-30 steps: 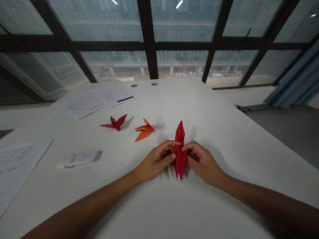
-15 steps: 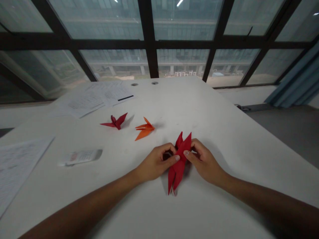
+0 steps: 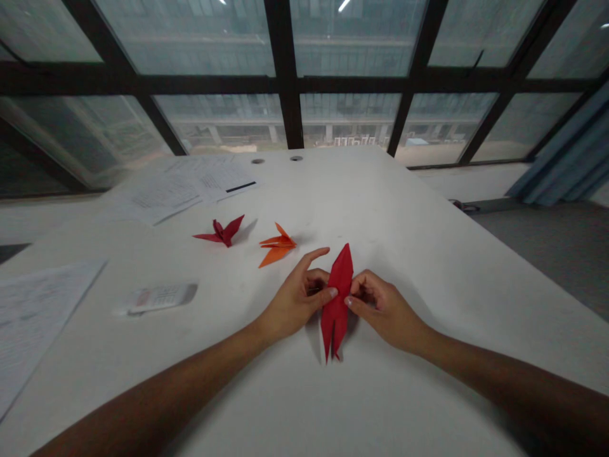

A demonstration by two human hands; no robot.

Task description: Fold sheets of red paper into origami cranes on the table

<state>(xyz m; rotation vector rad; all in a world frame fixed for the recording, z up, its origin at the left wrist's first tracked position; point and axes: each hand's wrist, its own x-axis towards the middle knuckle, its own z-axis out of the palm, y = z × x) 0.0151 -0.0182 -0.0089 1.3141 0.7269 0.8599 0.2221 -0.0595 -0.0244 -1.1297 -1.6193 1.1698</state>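
A red folded paper (image 3: 339, 282), long and pointed at the top with two split points at the bottom, is held upright just over the table. My left hand (image 3: 299, 295) pinches its left side, thumb on the front face and index finger stretched up and away from it. On the right edge, the thumb and curled fingers of my right hand (image 3: 380, 304) grip the same paper. Beyond my hands lie an orange folded paper piece (image 3: 277, 247) with several points and a dark red paper crane (image 3: 221, 232).
A white remote control (image 3: 162, 298) lies on the white table (image 3: 371, 197), left of my hands. Printed sheets (image 3: 176, 187) are spread at the back left, and another sheet (image 3: 42, 317) lies at the left edge. Large windows stand behind the table, with a blue curtain (image 3: 561, 146) at the right.
The red paper's two upper points have come together into one, and it stands straighter. My left index finger has lifted off it; my right hand has moved slightly down and left.
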